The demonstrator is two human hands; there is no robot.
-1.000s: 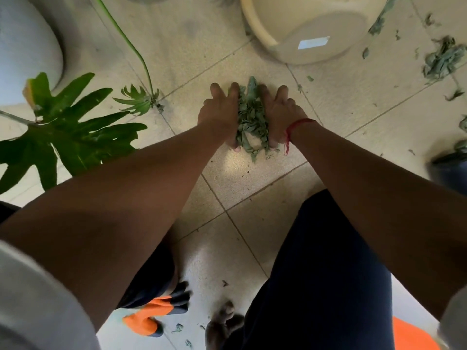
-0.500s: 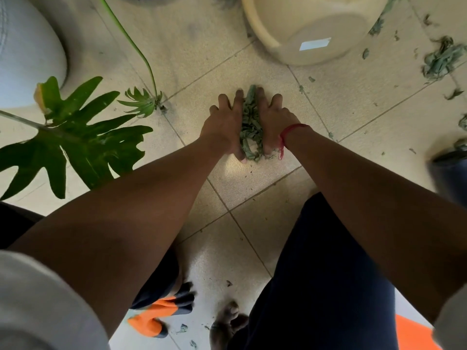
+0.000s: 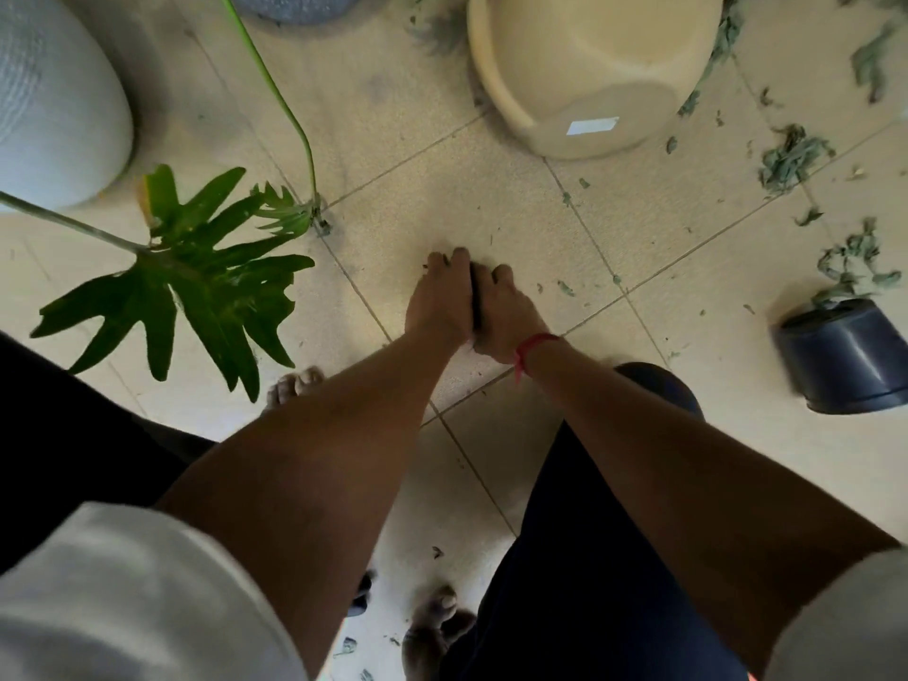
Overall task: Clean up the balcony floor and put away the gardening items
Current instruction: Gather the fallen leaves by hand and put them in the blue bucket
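Note:
My left hand (image 3: 437, 302) and my right hand (image 3: 506, 312) are pressed together low over the beige tiled floor (image 3: 491, 204), fingers cupped round a clump of grey-green leaf scraps (image 3: 474, 297). Only a dark sliver of the clump shows between the palms. A red string circles my right wrist. More leaf scraps (image 3: 791, 157) lie scattered on the tiles at the right. An overturned beige tub (image 3: 589, 66) sits beyond my hands.
A dark blue pot (image 3: 845, 356) lies tipped at the right with wilted scraps (image 3: 852, 265) at its mouth. A large green split leaf (image 3: 196, 282) hangs over the floor at the left, near a white ribbed pot (image 3: 54, 100). My bare foot (image 3: 295, 383) stands below it.
My hands have closed tighter, so the leaf clump is now nearly hidden between them. The view has shifted, bringing the dark blue pot and more scraps into sight at the right.

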